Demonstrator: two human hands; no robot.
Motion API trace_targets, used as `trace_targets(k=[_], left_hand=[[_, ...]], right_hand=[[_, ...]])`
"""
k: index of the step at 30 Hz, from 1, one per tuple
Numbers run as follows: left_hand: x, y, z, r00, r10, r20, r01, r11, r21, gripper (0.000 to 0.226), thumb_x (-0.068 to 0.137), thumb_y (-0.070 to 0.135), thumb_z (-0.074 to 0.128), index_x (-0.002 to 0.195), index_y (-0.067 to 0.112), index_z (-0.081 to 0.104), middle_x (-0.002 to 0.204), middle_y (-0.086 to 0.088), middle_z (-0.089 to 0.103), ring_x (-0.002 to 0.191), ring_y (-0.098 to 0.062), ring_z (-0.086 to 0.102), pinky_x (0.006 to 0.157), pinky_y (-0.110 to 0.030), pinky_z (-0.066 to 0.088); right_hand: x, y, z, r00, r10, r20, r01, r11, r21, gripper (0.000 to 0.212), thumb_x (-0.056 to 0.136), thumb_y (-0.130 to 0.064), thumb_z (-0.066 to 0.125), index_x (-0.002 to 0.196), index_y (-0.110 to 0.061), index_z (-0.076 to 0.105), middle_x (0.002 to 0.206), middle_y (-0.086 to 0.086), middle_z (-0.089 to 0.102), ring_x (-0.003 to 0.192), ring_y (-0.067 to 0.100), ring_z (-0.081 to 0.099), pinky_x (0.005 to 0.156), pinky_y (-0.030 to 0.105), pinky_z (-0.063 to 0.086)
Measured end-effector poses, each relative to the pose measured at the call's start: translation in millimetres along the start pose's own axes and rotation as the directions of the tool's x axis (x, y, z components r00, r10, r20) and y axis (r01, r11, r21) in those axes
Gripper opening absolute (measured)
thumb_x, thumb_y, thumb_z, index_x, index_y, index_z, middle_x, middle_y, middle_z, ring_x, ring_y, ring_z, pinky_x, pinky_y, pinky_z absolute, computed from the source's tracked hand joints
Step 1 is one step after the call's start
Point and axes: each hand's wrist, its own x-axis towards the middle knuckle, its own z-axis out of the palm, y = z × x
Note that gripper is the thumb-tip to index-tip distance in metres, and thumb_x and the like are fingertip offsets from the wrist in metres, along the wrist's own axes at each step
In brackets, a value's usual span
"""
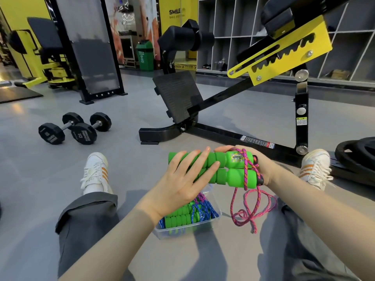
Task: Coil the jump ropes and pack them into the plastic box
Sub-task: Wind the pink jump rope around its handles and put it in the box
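Above the clear plastic box (176,233), the right hand (261,165) grips two green foam handles (229,175), the flat left hand (182,179) rests on them, and the loose pink rope (251,220) could unwind.

Two dumbbells (82,133) lie on the grey floor (125,110), left of a black-and-yellow bench (176,96). A green bin (145,55) stands behind, with what may be weight plates (357,157) on the right.

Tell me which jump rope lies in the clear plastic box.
The blue-corded rope with green foam handles; the right hand holds the pink-corded rope above the plastic box.
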Motion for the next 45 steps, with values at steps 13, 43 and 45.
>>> trace_targets(k=[13,43,45], left_hand=[[-1,-5,7,0.991,-0.120,-0.065,0.124,0.991,0.048,0.047,0.090,-0.012,0.042,0.134,0.005,0.046,0.131,-0.024,0.045,0.114,-0.038,0.048,0.091,-0.052,0.043],[-39,-32,5,0.998,0.041,0.038,-0.046,0.986,0.162,0.035,0.095,-0.004,0.041,0.127,0.006,0.052,0.119,-0.020,0.064,0.110,-0.036,0.050,0.095,-0.049,0.038],[-39,-32,4,0.997,0.060,0.049,-0.067,0.986,0.156,0.036,0.094,-0.002,0.044,0.128,0.007,0.051,0.120,-0.020,0.064,0.111,-0.036,0.049,0.095,-0.049,0.037]], right_hand=[[0,55,39,0.844,-0.239,-0.479,-0.012,0.886,-0.463,0.051,0.099,-0.014,0.024,0.049,-0.018,0.030,0.035,-0.008,0.019,0.031,0.007,0.014,0.041,0.022,0.034],[-18,-85,87,0.980,-0.191,0.051,0.047,-0.026,-0.999,0.020,0.085,-0.033,0.065,0.080,-0.015,0.070,0.069,0.004,0.065,0.061,0.021,0.057,0.060,0.029,0.047],[-13,-89,91,0.986,-0.148,0.076,0.081,0.029,-0.996,0.020,0.083,-0.032,0.067,0.079,-0.013,0.071,0.060,0.002,0.058,0.051,0.019,0.045,0.049,0.025,0.039]])
